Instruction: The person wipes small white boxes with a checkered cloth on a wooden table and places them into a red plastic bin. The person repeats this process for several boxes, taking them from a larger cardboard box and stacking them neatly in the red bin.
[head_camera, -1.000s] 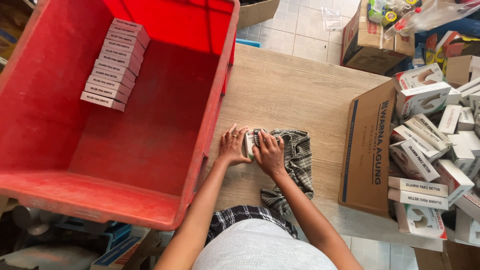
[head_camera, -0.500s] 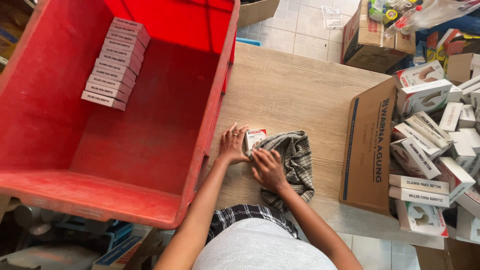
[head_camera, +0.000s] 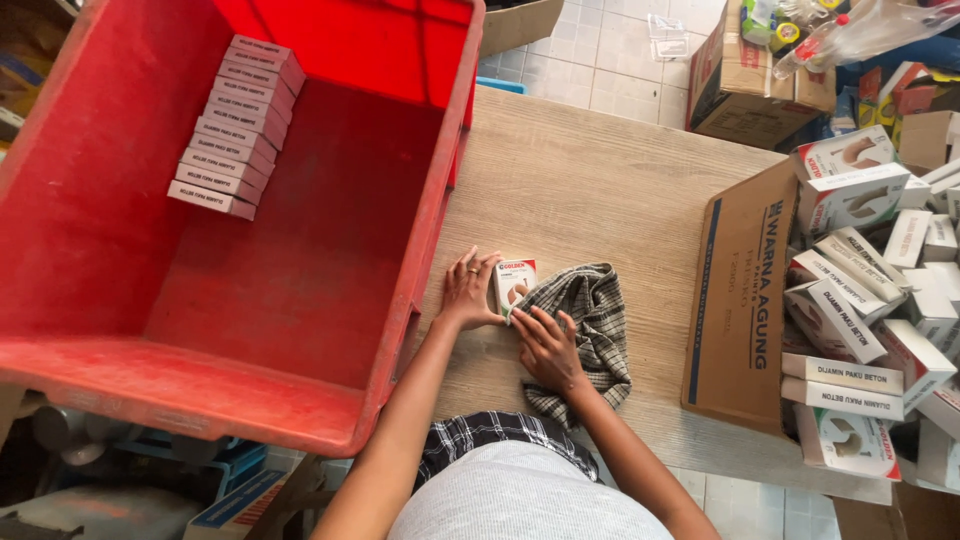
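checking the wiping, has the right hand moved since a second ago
Yes. The right hand has slid off the small box toward the person, onto the checked cloth; the left hand holds the box.

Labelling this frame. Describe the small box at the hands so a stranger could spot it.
Start at the big red crate on the left; right of its wall lies the wooden table. There the left hand holds a small white box, touching a checked cloth under the right hand. It is the only box on bare wood.
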